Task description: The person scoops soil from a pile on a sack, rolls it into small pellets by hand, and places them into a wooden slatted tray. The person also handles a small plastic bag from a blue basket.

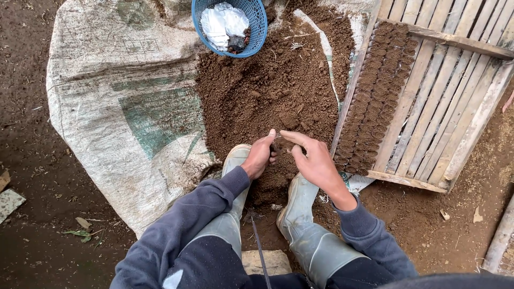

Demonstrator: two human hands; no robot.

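Observation:
My left hand [259, 156] is curled shut around a small dark soil-filled tube, held just above the near edge of a heap of brown soil [267, 91]. My right hand [313, 158] hovers beside it, fingers spread, its fingertips reaching to the top of the same tube. The heap lies on a spread white woven sack [123, 107]. To the right, rows of small soil-filled tubes [375, 96] stand packed along the left side of a bamboo slat rack [450, 101].
A blue plastic basket [230, 24] holding white plastic and dark bits rests at the far edge of the heap. My pale rubber boots [300, 214] flank the heap's near end. Bare dirt ground surrounds the sack, with a pole at the lower right.

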